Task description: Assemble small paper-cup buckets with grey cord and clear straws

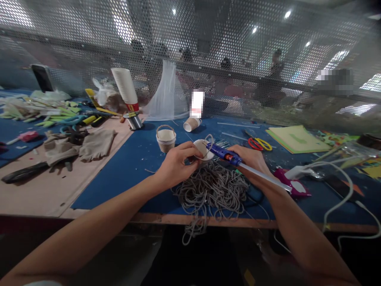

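My left hand [180, 163] is closed on a paper cup [203, 149], gripping it by the rim with the mouth facing me. A loop of grey cord [210, 139] rises at the cup's rim. In my right hand [248, 159] is a blue hot glue gun [228, 155], its nozzle pointing left at the cup's edge. A clear glue stick [264, 177] sticks out of the gun's back end. Below both hands lies a tangled heap of grey cord [212, 188], partly hanging over the table edge. Behind my left hand stands a small cord-wrapped cup with a handle [166, 140].
A cord-wrapped cup [193, 124] lies on its side farther back. To the right are scissors [258, 143], coloured paper sheets [297, 139] and a white cable [348, 174]. Leftward stand stacked paper cups [125, 85] on a wire spool [133, 120], near work gloves [97, 145]. A perforated metal screen [238, 51] closes the back.
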The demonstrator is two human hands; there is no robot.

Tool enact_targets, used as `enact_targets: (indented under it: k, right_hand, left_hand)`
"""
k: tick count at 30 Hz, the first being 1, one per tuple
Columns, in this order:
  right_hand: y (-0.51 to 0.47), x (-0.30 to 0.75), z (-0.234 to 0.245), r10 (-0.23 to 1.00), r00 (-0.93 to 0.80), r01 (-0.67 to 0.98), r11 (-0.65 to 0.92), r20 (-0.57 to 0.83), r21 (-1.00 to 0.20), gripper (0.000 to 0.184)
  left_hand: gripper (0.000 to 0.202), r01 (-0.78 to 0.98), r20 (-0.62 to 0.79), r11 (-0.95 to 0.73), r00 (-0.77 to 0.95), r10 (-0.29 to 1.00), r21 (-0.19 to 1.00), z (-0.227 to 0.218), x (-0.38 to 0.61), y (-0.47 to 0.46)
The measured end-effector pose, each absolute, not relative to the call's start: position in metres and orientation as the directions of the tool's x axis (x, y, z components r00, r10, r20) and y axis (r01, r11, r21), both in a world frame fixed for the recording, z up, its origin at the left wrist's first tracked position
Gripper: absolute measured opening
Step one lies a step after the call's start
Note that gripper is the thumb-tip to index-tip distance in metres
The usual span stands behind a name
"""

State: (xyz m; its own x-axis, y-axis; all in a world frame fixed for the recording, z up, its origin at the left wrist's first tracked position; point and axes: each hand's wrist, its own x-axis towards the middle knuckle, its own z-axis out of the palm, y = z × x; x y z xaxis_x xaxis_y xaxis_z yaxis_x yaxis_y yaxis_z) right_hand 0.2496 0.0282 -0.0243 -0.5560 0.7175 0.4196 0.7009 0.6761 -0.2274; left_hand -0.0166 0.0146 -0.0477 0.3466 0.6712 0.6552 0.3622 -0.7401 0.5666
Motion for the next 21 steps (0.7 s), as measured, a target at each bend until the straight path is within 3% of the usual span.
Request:
enact_targets:
  k: [21]
  right_hand:
    - [0.0254,0.2498,-0.0221,0.744,-0.526,0.757,0.630,0.411,-0.172,0.017]
  left_hand:
    - [0.014,0.362,0.654,-0.746,0.359,0.666,0.560,-0.0469,-0.0161,0.0144]
